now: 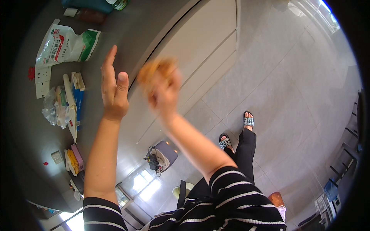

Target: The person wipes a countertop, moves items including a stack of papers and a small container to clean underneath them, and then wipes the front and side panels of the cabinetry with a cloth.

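One right hand, fingers curled, grips a blurred orange wad by the counter's front edge; seemingly soft and light, best held mid-bunch. The left hand, fingers straight, holds nothing. Beyond, a white pouch sits toward the back edge.

two hands, one blurred orange item, two sandals

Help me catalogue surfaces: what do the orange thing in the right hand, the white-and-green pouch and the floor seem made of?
Orange thing: perhaps soft cloth or sponge; blur hides its finish.
Pouch: probably plastic film, slightly glossy, judging by sheen and creases.
Floor: likely ceramic or stone tile, satin grey, given thin straight joints.
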{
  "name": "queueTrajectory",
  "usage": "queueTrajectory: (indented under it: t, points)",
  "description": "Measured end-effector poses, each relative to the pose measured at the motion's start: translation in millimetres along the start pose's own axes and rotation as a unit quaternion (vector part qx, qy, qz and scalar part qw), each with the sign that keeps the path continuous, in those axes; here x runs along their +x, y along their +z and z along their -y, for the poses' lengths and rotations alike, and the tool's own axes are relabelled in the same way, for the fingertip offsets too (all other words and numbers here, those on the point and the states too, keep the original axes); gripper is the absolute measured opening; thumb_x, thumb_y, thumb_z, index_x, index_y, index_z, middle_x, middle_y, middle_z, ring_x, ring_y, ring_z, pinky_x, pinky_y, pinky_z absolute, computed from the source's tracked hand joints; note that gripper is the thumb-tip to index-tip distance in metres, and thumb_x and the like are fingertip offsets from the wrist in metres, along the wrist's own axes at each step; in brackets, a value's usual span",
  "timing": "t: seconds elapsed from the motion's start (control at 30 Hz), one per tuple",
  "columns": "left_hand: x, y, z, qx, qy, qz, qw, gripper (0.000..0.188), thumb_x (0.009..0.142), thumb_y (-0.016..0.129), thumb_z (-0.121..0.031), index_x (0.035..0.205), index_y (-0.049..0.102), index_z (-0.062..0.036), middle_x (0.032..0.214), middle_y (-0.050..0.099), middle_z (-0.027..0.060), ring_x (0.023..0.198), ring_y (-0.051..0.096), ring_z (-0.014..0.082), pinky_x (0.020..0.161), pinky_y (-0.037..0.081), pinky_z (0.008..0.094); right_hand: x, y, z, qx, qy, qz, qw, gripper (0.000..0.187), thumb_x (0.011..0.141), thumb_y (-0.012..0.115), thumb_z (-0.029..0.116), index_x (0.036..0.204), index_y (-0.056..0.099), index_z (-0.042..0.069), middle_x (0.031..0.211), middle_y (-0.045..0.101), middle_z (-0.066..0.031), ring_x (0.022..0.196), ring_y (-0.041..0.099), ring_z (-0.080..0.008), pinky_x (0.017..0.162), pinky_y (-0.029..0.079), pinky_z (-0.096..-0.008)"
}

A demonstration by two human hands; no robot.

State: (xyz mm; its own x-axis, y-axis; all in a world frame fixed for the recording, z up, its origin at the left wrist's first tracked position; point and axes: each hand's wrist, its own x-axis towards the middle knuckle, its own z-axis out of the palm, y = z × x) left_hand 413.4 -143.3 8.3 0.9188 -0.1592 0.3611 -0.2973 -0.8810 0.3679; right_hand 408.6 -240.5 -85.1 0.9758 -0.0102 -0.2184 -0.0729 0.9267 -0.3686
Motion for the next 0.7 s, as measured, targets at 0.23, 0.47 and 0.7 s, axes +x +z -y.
queueTrajectory:
  t: [0.23, 0.47, 0.7]
  points:
    - [-1.0, -3.1, -6.8, 0.020, -0.029, 0.025, 0.999, 0.071, 0.099, 0.036, -0.052, 0.146, 0.032, 0.0010, 0.149, 0.036, 0.0195, 0.140, 0.030, 0.0353, 0.116, 0.009, 0.0526, -27.4, -104.3, -64.5, 0.202, 0.089, -0.025, 0.975, 0.024, 0.087, 0.064, 0.006, 0.111, 0.059, 0.007, 0.107, 0.060, -0.0085, 0.098, 0.057, -0.0204, 0.082, 0.050, -0.0324]
    - [4.9, 6.1, -12.4, 0.117, 0.017, 0.077, 0.990, 0.074, 0.085, 0.066, -0.036, 0.146, 0.035, -0.0074, 0.150, 0.036, 0.0159, 0.139, 0.033, 0.0349, 0.114, 0.015, 0.0558, 130.6, -112.1, 2.9, -0.358, -0.195, -0.177, 0.896, 0.058, 0.084, 0.053, 0.003, 0.141, 0.041, 0.010, 0.147, 0.025, -0.0208, 0.129, 0.036, -0.0367, 0.105, 0.037, -0.0397]
    - [9.2, 11.5, -16.2, 0.190, 0.014, 0.108, 0.976, 0.087, 0.069, 0.078, -0.011, 0.145, 0.037, -0.0122, 0.150, 0.035, 0.0150, 0.139, 0.032, 0.0361, 0.113, 0.019, 0.0580, -70.3, -135.8, -130.3, -0.497, 0.057, -0.125, 0.857, 0.063, 0.081, 0.052, 0.000, 0.142, 0.039, 0.009, 0.147, 0.033, -0.0179, 0.120, 0.051, -0.0283, 0.102, 0.042, -0.0399]
